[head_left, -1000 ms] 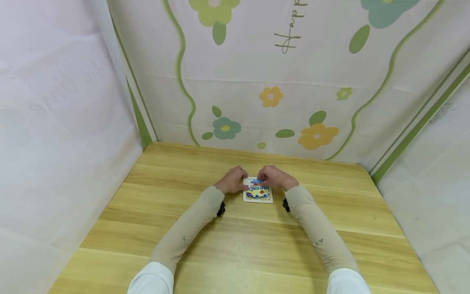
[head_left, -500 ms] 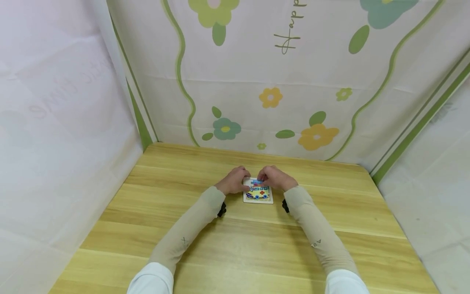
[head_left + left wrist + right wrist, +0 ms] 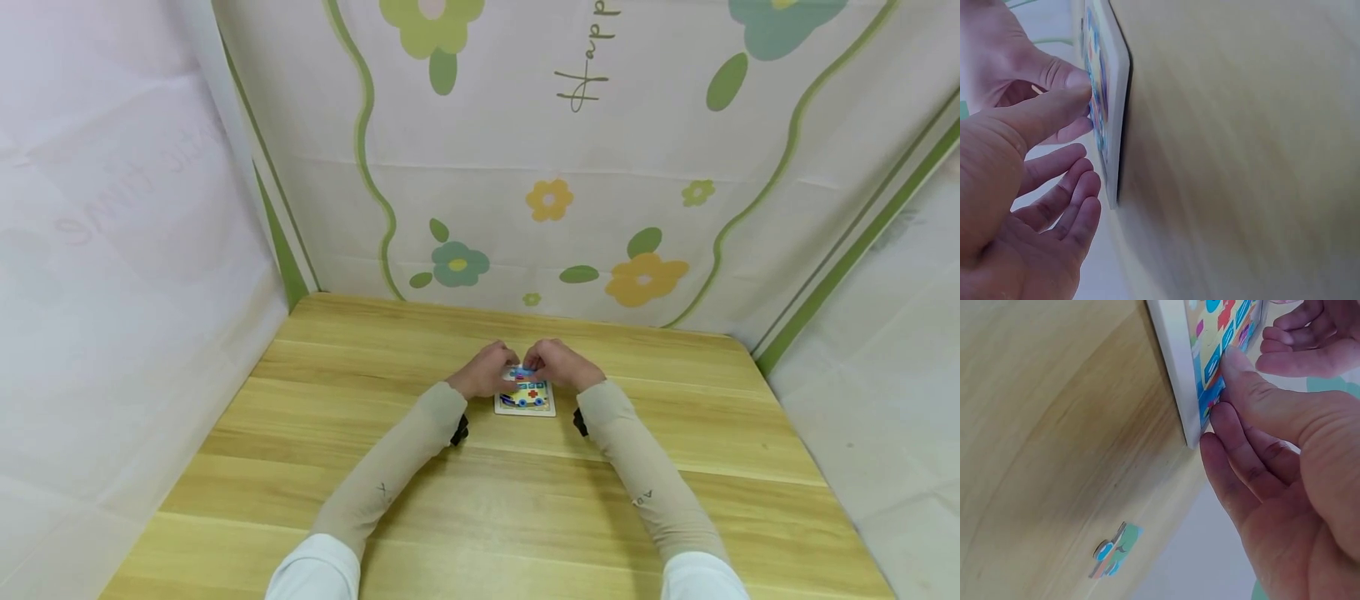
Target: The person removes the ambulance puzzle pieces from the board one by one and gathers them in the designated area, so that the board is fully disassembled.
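Note:
A small jigsaw puzzle board with a pale rim and a yellow ambulance picture lies near the table's far side. My left hand is at its left, the thumb reaching over the picture and the other fingers loosely bent past the edge in the left wrist view. From the right, my right hand pinches a blue puzzle piece at the board's upper part between thumb and fingers. How firmly the piece sits in the board cannot be seen. Both thumbs come close together in the left wrist view.
A loose puzzle piece, green and blue, lies on the wooden table beyond the board in the right wrist view. A white flowered cloth hangs behind the table, with white cloth on both sides.
My left hand has moved right and farther over the board, its thumb nearing the blue piece. My right hand stays at almost the same place.

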`<state>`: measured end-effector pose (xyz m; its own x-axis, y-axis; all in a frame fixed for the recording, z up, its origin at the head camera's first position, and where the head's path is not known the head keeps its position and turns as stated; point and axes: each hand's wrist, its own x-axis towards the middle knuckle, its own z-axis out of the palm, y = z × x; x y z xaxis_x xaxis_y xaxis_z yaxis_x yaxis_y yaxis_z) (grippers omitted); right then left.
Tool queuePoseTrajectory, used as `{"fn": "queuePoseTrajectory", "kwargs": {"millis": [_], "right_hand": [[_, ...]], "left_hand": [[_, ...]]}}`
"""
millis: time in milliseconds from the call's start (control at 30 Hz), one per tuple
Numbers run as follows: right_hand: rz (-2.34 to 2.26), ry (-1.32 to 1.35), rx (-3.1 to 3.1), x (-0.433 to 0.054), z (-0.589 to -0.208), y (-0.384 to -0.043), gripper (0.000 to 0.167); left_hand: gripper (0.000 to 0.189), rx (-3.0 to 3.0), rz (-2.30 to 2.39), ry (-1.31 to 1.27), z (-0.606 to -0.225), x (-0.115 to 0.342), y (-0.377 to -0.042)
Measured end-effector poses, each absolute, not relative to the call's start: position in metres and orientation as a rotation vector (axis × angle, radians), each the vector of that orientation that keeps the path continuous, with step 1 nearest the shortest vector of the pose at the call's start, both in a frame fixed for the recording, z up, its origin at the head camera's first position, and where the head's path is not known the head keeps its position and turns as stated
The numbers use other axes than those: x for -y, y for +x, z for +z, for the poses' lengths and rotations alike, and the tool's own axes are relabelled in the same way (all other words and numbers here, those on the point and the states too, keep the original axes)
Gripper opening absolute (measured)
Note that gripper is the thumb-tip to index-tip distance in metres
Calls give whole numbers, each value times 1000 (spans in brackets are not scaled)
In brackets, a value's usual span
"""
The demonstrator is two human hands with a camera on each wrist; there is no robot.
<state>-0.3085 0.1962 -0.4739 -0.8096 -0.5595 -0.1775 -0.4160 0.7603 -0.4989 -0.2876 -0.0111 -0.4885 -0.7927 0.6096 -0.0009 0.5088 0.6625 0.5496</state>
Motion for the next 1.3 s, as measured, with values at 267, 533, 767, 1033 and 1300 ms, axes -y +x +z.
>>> {"fn": "queuePoseTrajectory", "kwargs": {"millis": [267, 533, 767, 1033, 1300], "right_hand": [[-635, -764, -2653, -191, -473, -306, 12], [-624, -770, -2666, -190, -473, -306, 12], [-633, -740, -2651, -192, -473, -304, 14], [-642, -720, -2637, -194, -470, -304, 14], [-656, -713, -2628, -194, -470, -308, 13]], "left_hand": [[41, -2659, 848, 892, -489, 12, -284], [39, -2698, 803, 927, -491, 12, -288], [38, -2704, 755, 911, -491, 10, -290], [40, -2702, 770, 897, -492, 10, -290], [41, -2702, 809, 895, -491, 10, -288]]}}
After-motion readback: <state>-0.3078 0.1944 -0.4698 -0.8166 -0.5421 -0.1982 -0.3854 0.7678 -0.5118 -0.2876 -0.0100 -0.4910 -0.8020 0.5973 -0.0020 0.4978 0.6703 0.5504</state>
